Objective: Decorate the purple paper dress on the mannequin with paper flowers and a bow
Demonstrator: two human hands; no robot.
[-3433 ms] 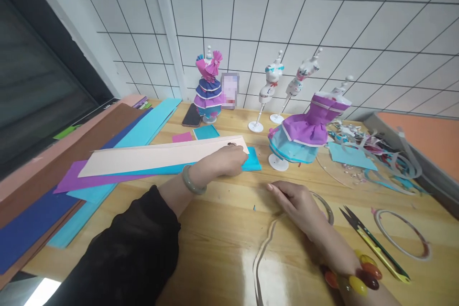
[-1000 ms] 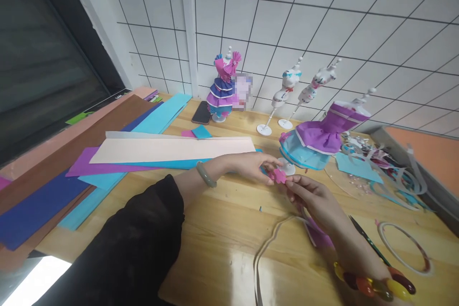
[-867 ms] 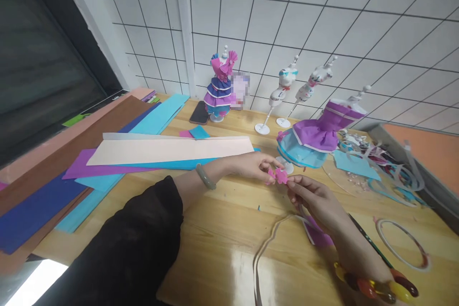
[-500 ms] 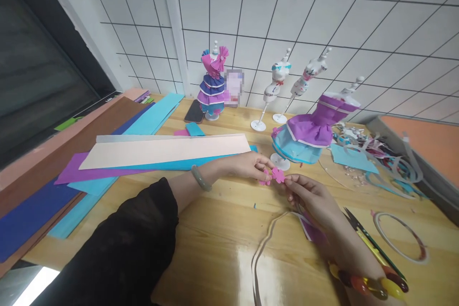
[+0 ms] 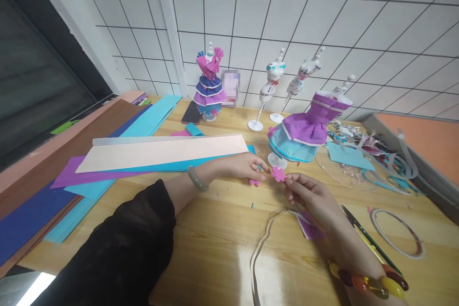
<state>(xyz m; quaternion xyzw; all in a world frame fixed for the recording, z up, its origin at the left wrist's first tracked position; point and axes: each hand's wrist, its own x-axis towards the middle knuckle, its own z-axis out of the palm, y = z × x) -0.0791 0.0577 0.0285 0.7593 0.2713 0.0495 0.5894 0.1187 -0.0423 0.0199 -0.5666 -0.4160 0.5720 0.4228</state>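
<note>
A small pink paper flower (image 5: 278, 174) is pinched by its right edge between the thumb and forefinger of my right hand (image 5: 311, 197). Just to its left, my left hand (image 5: 244, 166) has its fingers bent and closed. A second pink flower (image 5: 255, 182) shows partly beneath those fingers; it appears held there, its upper part hidden. Below my right hand lie a purple piece (image 5: 311, 227) and a long pale strip (image 5: 258, 244) curving toward the front. Behind the flowers stands a small dress form in a purple and light-blue paper dress (image 5: 304, 124).
Several long coloured paper sheets (image 5: 161, 150) cover the left side. Two bare dress forms and a pink, blue and purple dress (image 5: 209, 88) stand by the wall, near a phone (image 5: 191, 113). At right are tweezers (image 5: 362, 229), a tape roll (image 5: 373, 220) and ribbon scraps (image 5: 390, 165).
My left hand has drawn slightly left with the second flower, widening the gap between the two flowers. My right hand keeps its pinch. The whole view has shifted a little.
</note>
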